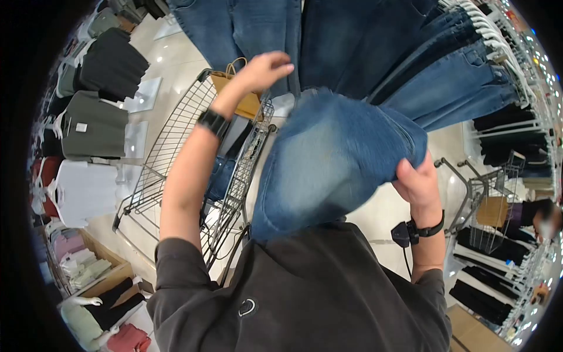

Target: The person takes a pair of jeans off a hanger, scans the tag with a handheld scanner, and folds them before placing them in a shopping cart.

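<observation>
A pair of faded blue jeans (328,158) is bunched up in front of my chest. My right hand (419,182) grips its right edge, thumb on top and the other fingers hidden behind the denim. My left hand (268,71) is raised above the cart, apart from this pair, with its fingers loosely bent and nothing visible in them. Just beyond it hang several pairs of jeans (264,29) in blue and darker denim. White hangers (489,35) hold the row at the upper right.
A wire shopping cart (176,141) stands at my left, with a brown paper bag (249,105) and folded denim (220,176) inside. Shirts (94,126) hang along the left. Another cart (489,193) and a person (545,220) are at the right, near racks of dark trousers (484,299).
</observation>
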